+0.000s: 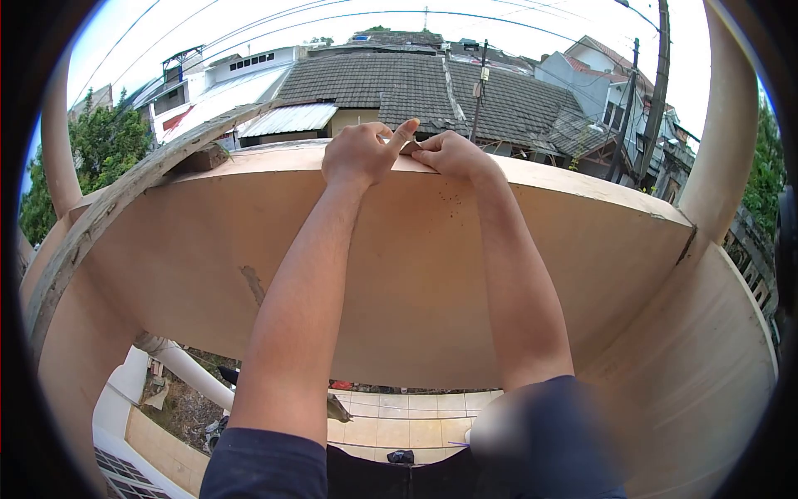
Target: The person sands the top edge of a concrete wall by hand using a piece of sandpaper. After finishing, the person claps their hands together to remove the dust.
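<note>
Both my arms stretch forward to the top edge of a peach-painted concrete wall [416, 266]. My left hand [362, 155] rests over that edge, its fingers curled and its thumb sticking out to the right. Close beside it, my right hand [455, 156] has its fingers bent in a pinch at the ledge. A small brownish bit [411, 148] shows between the two hands, too small to name. The far side of the fingers is hidden, so what they hold cannot be made out. Dark specks mark the wall below my right hand.
A long weathered plank [158, 170] slants across the wall's left end, beside a rough block [204, 158]. Round columns [725, 125] rise at both sides. Far below lies a tiled floor [391, 420]. Beyond the wall are tiled roofs [366, 79], utility poles and wires.
</note>
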A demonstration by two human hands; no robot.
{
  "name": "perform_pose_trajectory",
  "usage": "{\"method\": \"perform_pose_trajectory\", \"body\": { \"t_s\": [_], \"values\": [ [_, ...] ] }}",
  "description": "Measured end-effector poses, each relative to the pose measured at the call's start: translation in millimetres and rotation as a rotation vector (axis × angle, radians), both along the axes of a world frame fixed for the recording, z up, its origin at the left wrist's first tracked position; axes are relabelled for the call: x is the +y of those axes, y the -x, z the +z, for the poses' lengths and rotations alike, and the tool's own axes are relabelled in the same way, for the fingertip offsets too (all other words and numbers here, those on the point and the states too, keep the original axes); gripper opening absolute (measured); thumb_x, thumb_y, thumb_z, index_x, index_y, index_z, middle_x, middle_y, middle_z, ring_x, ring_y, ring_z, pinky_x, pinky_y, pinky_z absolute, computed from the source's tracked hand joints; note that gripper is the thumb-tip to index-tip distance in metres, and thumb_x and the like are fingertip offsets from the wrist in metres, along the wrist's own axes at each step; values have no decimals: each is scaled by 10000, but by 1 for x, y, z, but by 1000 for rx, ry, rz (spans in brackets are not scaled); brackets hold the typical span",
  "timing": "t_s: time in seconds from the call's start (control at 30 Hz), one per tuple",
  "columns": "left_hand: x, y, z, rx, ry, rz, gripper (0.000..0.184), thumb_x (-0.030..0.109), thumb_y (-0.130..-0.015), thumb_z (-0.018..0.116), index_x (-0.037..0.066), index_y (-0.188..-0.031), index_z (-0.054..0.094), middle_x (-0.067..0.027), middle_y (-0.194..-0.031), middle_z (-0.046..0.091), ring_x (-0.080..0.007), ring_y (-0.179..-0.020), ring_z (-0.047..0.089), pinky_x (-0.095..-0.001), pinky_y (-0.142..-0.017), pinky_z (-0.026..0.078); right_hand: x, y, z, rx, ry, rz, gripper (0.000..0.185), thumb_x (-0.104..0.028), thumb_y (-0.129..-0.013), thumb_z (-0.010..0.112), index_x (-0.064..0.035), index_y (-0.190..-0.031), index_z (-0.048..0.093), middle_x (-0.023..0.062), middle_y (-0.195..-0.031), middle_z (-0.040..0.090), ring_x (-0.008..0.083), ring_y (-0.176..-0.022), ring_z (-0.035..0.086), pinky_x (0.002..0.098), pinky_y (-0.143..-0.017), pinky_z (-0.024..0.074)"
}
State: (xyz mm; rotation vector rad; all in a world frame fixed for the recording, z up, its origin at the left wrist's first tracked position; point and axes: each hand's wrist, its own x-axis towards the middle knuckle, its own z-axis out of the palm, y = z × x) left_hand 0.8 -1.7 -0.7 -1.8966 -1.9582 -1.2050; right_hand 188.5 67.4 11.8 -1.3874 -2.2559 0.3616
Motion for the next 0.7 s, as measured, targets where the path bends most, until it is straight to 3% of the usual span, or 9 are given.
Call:
{"method": "perform_pose_trajectory", "body": {
  "t_s": [0.07, 0.23, 0.33, 0.47, 0.53, 0.7],
  "values": [
    [1, 1, 2, 2, 22, -20, 974, 997, -839, 375, 185, -1129, 828, -64, -1062, 798, -235, -1054, 756, -433, -888, 596, 3, -1, -3, 23, 28, 43, 333, -504, -1004, 654, -324, -1239, 807, 16, -1171, 793, 254, -1110, 728, 442, -1016, 536],
    [2, 0, -1, 22, 12, 17, 986, 1021, -814, 356, 214, -1123, 832, -20, -1029, 805, -197, -1031, 767, -423, -833, 640, -3, 7, -6, 88, -55, -201, 341, -469, -996, 683, -297, -1268, 796, 55, -1139, 794, 250, -1074, 730, 420, -987, 539],
    [2, -1, 1, 18, 11, 13, 984, 1022, -810, 367, 213, -1123, 832, -21, -1023, 805, -194, -1028, 767, -418, -830, 639, -3, 1, 0, -2, -6, -4, 343, -488, -1003, 663, -327, -1279, 787, 42, -1177, 785, 244, -1108, 724, 440, -1007, 537],
    [-1, -1, -4, 9, 39, -11, 970, 1016, -810, 387, 212, -1115, 834, -21, -1029, 804, -197, -1025, 767, -408, -825, 637, -16, -3, -4, 23, 42, 17, 354, -496, -1015, 631, -342, -1299, 774, 29, -1212, 777, 249, -1129, 721, 447, -1029, 537],
    [0, -3, -5, 8, 32, 1, 964, 1012, -814, 389, 211, -1108, 835, -21, -1028, 804, -198, -1025, 768, -406, -824, 636, -16, 3, -6, 20, -5, -181, 370, -474, -1021, 630, -311, -1326, 763, 43, -1226, 773, 262, -1133, 716, 429, -1025, 539],
    [3, -1, 0, 12, 10, 17, 960, 1009, -820, 388, 205, -1095, 836, -19, -1028, 805, -199, -1026, 767, -405, -823, 634, -4, 2, -2, -19, -36, -43, 346, -463, -1031, 617, -350, -1326, 759, 20, -1260, 765, 246, -1170, 704, 430, -1037, 533]
  ]
}}
